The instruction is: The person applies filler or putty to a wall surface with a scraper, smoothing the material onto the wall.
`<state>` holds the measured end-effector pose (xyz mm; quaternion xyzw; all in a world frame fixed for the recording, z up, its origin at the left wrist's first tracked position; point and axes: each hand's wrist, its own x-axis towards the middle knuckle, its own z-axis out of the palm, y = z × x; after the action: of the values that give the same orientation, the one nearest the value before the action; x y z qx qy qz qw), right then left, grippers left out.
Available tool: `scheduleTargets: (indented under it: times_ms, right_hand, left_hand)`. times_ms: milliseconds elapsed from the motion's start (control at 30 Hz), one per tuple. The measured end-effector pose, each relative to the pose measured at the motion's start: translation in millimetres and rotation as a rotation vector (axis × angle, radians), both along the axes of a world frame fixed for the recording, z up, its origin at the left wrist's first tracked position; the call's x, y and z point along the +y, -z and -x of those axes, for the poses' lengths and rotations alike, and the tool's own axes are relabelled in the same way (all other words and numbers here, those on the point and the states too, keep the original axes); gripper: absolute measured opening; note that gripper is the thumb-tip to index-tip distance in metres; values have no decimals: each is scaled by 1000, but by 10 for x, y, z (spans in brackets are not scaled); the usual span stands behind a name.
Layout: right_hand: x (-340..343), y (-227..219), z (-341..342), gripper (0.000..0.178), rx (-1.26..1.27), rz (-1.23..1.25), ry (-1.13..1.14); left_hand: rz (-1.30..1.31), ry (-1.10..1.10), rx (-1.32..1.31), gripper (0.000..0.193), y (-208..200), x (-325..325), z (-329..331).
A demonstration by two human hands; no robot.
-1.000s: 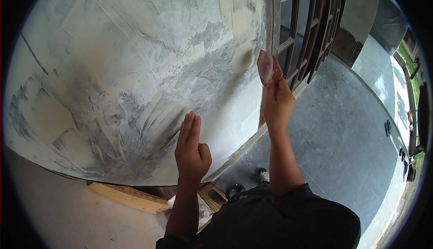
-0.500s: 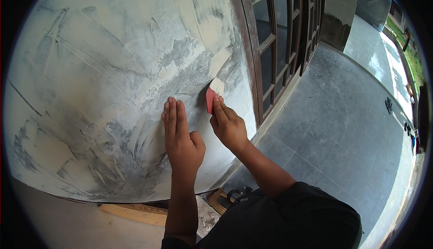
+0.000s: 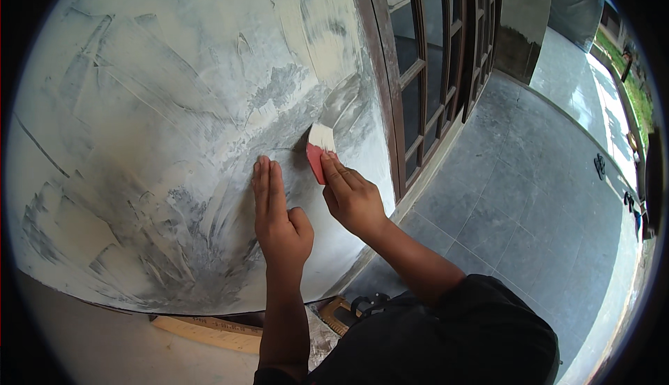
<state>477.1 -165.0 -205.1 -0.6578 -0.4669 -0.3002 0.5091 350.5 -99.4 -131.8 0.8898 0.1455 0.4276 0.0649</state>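
Observation:
In my right hand (image 3: 355, 200) is a small red putty knife (image 3: 318, 162), its broad edge coated with cream-white putty and set against the wall (image 3: 174, 78). The fingers pinch it from the side. My left hand (image 3: 284, 225) lies with its fingers stretched out and close together on the wall, just left of the putty knife, holding nothing. Streaks and smears of white filler cover the grey wall, thicker near the top beside the door frame. A grey scraped band shows just above the blade.
A brown wooden frame with glass panes (image 3: 425, 71) borders the wall on the right. Grey floor tiles (image 3: 488, 225) stretch beyond it, with dark sandals (image 3: 600, 166) far right. Below the wall lie a yellowish printed strip (image 3: 209, 334) and a brown-handled tool (image 3: 339, 313).
The putty knife and my right hand have shifted slightly left and down, uncovering more of the grey scraped band. My left hand has barely moved.

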Motion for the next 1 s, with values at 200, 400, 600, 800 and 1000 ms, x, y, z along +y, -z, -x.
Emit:
scheduleTargets:
  times_ms: [200, 400, 600, 800, 1000]
  right_hand:
    - [-407, -47, -446, 21, 940, -236, -204]
    - [-54, -522, -670, 36, 454, 51, 240]
    - [71, 189, 235, 50, -17, 48, -23]
    - [-488, 48, -236, 34, 571, -36, -2]
    - [-144, -510, -899, 43, 125, -152, 335]
  left_hand:
    - [-9, -17, 14, 70, -44, -35, 27]
    - [-6, -28, 14, 70, 14, -35, 17]
    - [35, 9, -26, 69, -13, -20, 28]
    - [29, -20, -59, 71, 34, -11, 5]
    - [10, -48, -93, 68, 44, -68, -65]
